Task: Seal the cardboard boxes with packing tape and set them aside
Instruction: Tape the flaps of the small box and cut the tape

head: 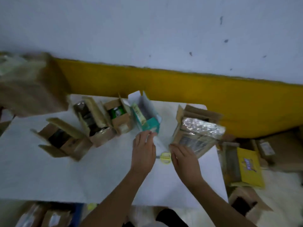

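Several open boxes stand on a white table (49,174). A brown cardboard box (195,133) with shiny tape across its side tilts at the right; my right hand (182,158) touches its near lower corner, fingers apart. My left hand (144,148) hovers flat by a teal and white box (147,122), fingertips near its front edge. Left of that stand three more brown boxes (119,115) (93,122) (64,140) with flaps up. A yellow-handled pair of scissors (164,158) lies between my hands. No tape roll is visible. The picture is blurred.
A yellow band runs along the wall behind the table. A large brown shape (27,86) sits at the back left. On the floor at right lie a yellow packet (249,167) and more cardboard boxes (278,148). More boxes sit below the table's near edge.
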{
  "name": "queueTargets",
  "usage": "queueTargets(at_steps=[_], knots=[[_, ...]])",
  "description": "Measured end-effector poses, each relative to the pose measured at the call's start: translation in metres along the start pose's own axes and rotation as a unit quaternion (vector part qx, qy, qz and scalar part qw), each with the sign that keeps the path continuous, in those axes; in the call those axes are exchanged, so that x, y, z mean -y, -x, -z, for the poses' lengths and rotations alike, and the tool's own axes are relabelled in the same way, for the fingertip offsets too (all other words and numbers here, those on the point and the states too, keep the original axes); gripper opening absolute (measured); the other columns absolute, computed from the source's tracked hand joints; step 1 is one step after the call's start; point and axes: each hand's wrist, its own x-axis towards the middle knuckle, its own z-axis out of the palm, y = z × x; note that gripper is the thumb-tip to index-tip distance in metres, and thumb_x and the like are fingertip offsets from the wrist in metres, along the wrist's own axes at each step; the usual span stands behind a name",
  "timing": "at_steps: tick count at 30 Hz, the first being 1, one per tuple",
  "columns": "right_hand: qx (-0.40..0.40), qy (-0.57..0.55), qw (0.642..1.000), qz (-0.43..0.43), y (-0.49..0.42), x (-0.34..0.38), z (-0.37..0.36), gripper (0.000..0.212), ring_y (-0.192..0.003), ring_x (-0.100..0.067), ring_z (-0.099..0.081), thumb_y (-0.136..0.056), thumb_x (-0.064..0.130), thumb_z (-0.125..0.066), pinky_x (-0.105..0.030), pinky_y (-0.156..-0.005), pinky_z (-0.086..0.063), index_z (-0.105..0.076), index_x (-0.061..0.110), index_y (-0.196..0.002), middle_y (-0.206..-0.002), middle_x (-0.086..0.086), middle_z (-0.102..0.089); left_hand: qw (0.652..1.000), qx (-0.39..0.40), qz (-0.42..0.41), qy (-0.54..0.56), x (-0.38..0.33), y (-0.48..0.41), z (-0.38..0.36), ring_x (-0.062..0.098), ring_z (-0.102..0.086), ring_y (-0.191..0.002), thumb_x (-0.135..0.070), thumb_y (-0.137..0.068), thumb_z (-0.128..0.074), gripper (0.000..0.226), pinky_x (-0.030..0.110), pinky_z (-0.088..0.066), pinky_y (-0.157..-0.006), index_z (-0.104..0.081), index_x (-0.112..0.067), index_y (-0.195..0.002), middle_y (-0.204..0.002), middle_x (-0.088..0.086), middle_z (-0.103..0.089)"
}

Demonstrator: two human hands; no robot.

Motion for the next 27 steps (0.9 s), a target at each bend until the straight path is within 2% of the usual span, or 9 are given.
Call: queueTargets(at_steps=[2, 4, 7, 11, 14, 17, 20, 23, 27], knots=[[-0.039, 0.020, 0.999, -0.014, -0.016, -0.027, 0.026, 0.030, -0.101, -0.026, -0.060, -0.095, 0.018, -0.047, -0.031, -0.090, -0.042, -0.068, 0.009, -0.113, -0.113, -0.006, -0.067, 0.995, -0.014, -0.095, -0.001, -0.032, -0.031, 0.001, 0.026, -0.050, -0.119, -0.012, -0.088, -0.037, 0.043, 0.041, -0.044, -0.101, -0.058, -0.013, -0.125, -0.127, 0.007, -0.055], [-0.059, 0.054, 0.995, -0.053, -0.035, -0.053, 0.043, 0.035, -0.117, -0.026, -0.055, -0.096, 0.020, -0.046, -0.037, -0.098, -0.043, -0.063, 0.012, -0.126, -0.128, -0.005, -0.062, 0.986, -0.021, -0.164, -0.010, -0.056, -0.056, -0.001, 0.025, -0.049, -0.121, -0.012, -0.092, -0.038, 0.041, 0.038, -0.043, -0.102, -0.057, -0.012, -0.129, -0.129, 0.008, -0.055], [-0.073, 0.108, 0.985, -0.109, -0.056, -0.089, 0.054, 0.041, -0.128, -0.027, -0.049, -0.098, 0.025, -0.044, -0.046, -0.111, -0.034, -0.056, 0.013, -0.135, -0.139, -0.006, -0.055, 0.972, 0.017, -0.228, -0.059, -0.079, -0.084, -0.013, 0.024, -0.043, -0.132, -0.025, -0.099, -0.041, 0.044, 0.037, -0.037, -0.109, -0.046, -0.015, -0.141, -0.143, 0.008, -0.048], [-0.002, 0.158, 0.980, -0.123, -0.053, -0.129, 0.044, 0.040, -0.123, -0.027, -0.052, -0.098, 0.030, -0.046, -0.048, -0.117, -0.019, -0.057, 0.017, -0.134, -0.130, -0.003, -0.061, 0.936, 0.118, -0.281, -0.176, -0.082, -0.111, -0.037, 0.025, -0.047, -0.130, -0.052, -0.093, -0.048, 0.069, 0.044, -0.026, -0.117, -0.038, -0.011, -0.147, -0.139, 0.008, -0.052], [0.029, 0.132, 0.985, -0.107, -0.038, -0.144, 0.029, 0.039, -0.116, -0.027, -0.055, -0.098, 0.034, -0.044, -0.041, -0.108, -0.026, -0.057, 0.021, -0.132, -0.119, -0.002, -0.064, 0.911, 0.197, -0.313, -0.180, -0.078, -0.123, -0.047, 0.028, -0.051, -0.124, -0.056, -0.084, -0.062, 0.070, 0.044, -0.031, -0.112, -0.049, -0.013, -0.138, -0.127, 0.008, -0.058], [0.024, 0.123, 0.986, -0.107, -0.032, -0.147, 0.023, 0.043, -0.108, -0.026, -0.055, -0.099, 0.037, -0.035, -0.038, -0.101, -0.031, -0.060, 0.020, -0.129, -0.110, -0.001, -0.066, 0.902, 0.234, -0.319, -0.174, -0.081, -0.131, -0.051, 0.026, -0.046, -0.124, -0.058, -0.081, -0.063, 0.065, 0.041, -0.034, -0.106, -0.053, -0.017, -0.129, -0.125, 0.005, -0.055], [0.025, 0.097, 0.989, -0.110, -0.032, -0.148, 0.023, 0.041, -0.109, -0.024, -0.055, -0.100, 0.037, -0.035, -0.040, -0.104, -0.035, -0.058, 0.020, -0.131, -0.111, 0.000, -0.065, 0.907, 0.260, -0.285, -0.168, -0.085, -0.138, -0.052, 0.021, -0.043, -0.121, -0.062, -0.078, -0.065, 0.062, 0.035, -0.030, -0.104, -0.052, -0.022, -0.123, -0.124, 0.000, -0.054], [0.047, 0.089, 0.991, -0.093, -0.033, -0.151, 0.024, 0.050, -0.112, -0.025, -0.055, -0.097, 0.046, -0.038, -0.044, -0.107, -0.036, -0.057, 0.017, -0.133, -0.117, -0.003, -0.064, 0.915, 0.276, -0.249, -0.158, -0.089, -0.141, -0.054, 0.019, -0.042, -0.119, -0.066, -0.073, -0.067, 0.062, 0.033, -0.026, -0.103, -0.054, -0.025, -0.118, -0.121, -0.003, -0.056], [0.073, 0.082, 0.991, -0.074, -0.033, -0.157, 0.026, 0.062, -0.114, -0.026, -0.055, -0.094, 0.058, -0.039, -0.048, -0.108, -0.036, -0.057, 0.014, -0.133, -0.121, -0.006, -0.063, 0.917, 0.270, -0.248, -0.155, -0.088, -0.133, -0.060, 0.022, -0.039, -0.128, -0.078, -0.078, -0.041, 0.075, 0.038, -0.017, -0.109, -0.057, -0.026, -0.130, -0.126, -0.001, -0.055]])
